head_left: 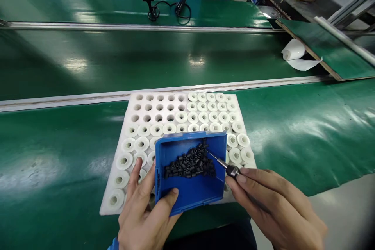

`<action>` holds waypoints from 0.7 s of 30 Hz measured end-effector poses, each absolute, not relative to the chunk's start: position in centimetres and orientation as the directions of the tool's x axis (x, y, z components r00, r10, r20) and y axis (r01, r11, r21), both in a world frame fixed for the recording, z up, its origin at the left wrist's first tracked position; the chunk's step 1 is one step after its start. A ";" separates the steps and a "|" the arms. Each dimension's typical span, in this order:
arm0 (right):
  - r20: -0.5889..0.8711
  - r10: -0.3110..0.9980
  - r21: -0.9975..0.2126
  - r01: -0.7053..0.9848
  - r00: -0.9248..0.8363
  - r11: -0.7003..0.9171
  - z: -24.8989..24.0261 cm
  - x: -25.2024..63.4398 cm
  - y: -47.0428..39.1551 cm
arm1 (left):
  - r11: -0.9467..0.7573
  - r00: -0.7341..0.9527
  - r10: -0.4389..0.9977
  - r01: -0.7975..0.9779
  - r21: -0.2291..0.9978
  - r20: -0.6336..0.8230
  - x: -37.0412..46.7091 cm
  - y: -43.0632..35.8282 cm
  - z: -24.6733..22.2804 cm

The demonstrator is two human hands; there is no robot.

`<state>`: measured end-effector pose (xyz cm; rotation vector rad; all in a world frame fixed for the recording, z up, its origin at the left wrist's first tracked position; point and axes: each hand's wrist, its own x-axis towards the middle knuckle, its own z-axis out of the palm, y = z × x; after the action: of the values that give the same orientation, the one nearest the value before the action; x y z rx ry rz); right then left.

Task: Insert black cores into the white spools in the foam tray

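Note:
My left hand point(149, 207) grips the left side of a blue bin point(195, 199), its thumb over the near wall. Inside the bin lie several small black cylindrical parts point(190, 162), heaped toward the far side. Between the thumb and fingers of my right hand point(269, 199) is a screwdriver-like tool point(233, 170), its thin tip reaching into the bin near the black parts. Beneath the bin, a white foam tray point(125, 125) holds rows of white ring-shaped pieces point(124, 160); holes at its far left show no rings.
The foam tray rests on a green work surface point(58, 156). Beyond a white rail point(73, 99) runs a green belt point(131, 58). A white roll point(293, 50) lies at the right, by a slanted green board point(345, 54). A coiled black cable point(189, 13) sits farther back.

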<state>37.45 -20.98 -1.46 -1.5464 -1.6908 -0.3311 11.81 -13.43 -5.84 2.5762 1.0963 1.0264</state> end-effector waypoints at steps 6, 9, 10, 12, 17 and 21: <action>0.659 0.747 -0.308 0.937 0.084 0.167 -0.8 37.4 -22.0 | -0.712 0.470 0.687 0.587 0.384 0.554 12.2 -13.4 -5.7; 0.662 0.744 -0.327 0.929 0.092 0.176 -0.9 37.2 -22.0 | -0.724 0.479 0.674 0.580 0.374 0.562 12.2 -13.4 -5.6; 0.672 0.734 -0.326 0.928 0.093 0.181 -1.1 37.2 -22.0 | -0.726 0.485 0.672 0.578 0.371 0.560 12.2 -13.4 -5.6; 0.685 0.722 -0.319 0.930 0.095 0.181 -1.3 37.3 -21.8 | -0.729 0.499 0.672 0.577 0.369 0.547 12.1 -13.3 -5.6; 0.704 0.706 -0.294 0.937 0.078 0.190 -0.9 37.7 -20.7 | -0.744 0.517 0.658 0.560 0.366 0.547 11.9 -13.3 -5.6; 0.712 0.700 -0.284 0.935 0.058 0.212 -0.5 37.7 -19.8 | -0.736 0.515 0.669 0.562 0.378 0.536 11.9 -13.4 -5.6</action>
<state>37.71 -19.85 -0.49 -1.5450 -1.6983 -0.3760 11.88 -13.36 -5.60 2.5957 1.0629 1.0218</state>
